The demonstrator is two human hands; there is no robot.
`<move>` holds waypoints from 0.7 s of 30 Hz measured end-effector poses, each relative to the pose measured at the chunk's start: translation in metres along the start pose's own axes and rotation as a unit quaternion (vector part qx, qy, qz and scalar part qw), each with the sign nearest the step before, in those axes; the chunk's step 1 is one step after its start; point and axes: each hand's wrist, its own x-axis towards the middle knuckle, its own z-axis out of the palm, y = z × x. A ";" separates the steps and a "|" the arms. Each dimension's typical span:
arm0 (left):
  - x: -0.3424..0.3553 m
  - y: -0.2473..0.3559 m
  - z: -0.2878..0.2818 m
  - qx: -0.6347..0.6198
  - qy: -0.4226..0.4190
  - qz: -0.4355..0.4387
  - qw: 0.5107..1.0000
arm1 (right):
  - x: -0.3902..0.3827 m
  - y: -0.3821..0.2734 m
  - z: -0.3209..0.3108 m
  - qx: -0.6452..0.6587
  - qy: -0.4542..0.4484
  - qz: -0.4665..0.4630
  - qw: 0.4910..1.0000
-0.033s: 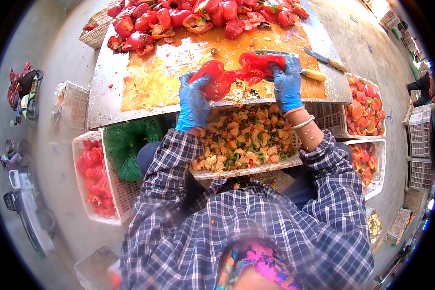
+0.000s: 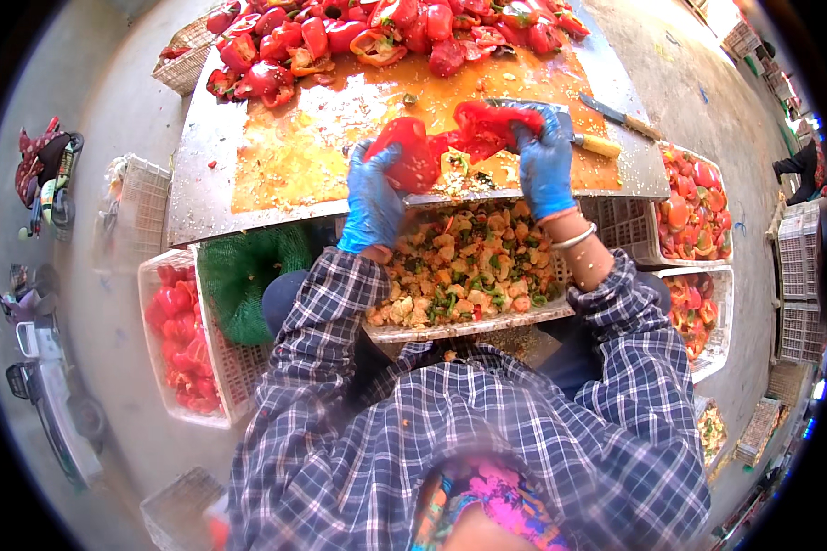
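My left hand (image 2: pixel 375 197) in a blue glove grips a red pepper piece (image 2: pixel 406 147) over the table's front edge. My right hand (image 2: pixel 545 161), also gloved, holds another torn red piece (image 2: pixel 484 124), touching the first. A broad knife with a wooden handle (image 2: pixel 597 144) lies just behind my right hand; a narrower knife (image 2: pixel 606 109) lies beyond it on the steel table (image 2: pixel 193 174), whose orange board (image 2: pixel 294 138) is strewn with seeds. A heap of red peppers (image 2: pixel 340 35) covers the back. Below my hands sits a tray of pepper cores and seeds (image 2: pixel 464 275).
Crates of red peppers (image 2: pixel 179 340) stand at left and right (image 2: pixel 694 197), with a green mesh sack (image 2: pixel 239 280) beside my left leg. Scooters (image 2: pixel 50 184) are parked far left. Stacked crates (image 2: pixel 799 275) and a person's dark-clothed leg (image 2: pixel 804 170) are at far right.
My left hand has shifted slightly to the right with its pepper piece. My right hand has hardly moved.
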 end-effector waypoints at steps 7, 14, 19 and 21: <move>-0.022 0.006 -0.008 -0.049 -0.131 -0.016 0.990 | -0.063 -0.019 0.062 -0.262 -0.258 -0.305 0.879; -0.031 0.170 -0.106 0.133 0.033 0.234 0.962 | 0.036 0.006 0.053 -0.166 -0.209 -0.262 0.927; -0.098 0.309 -0.239 0.332 0.270 0.445 0.787 | 0.156 0.091 -0.004 -0.463 -0.135 -0.074 0.873; -0.123 0.349 -0.308 0.485 0.398 0.388 0.675 | 0.191 0.133 -0.001 -0.486 -0.151 -0.177 0.842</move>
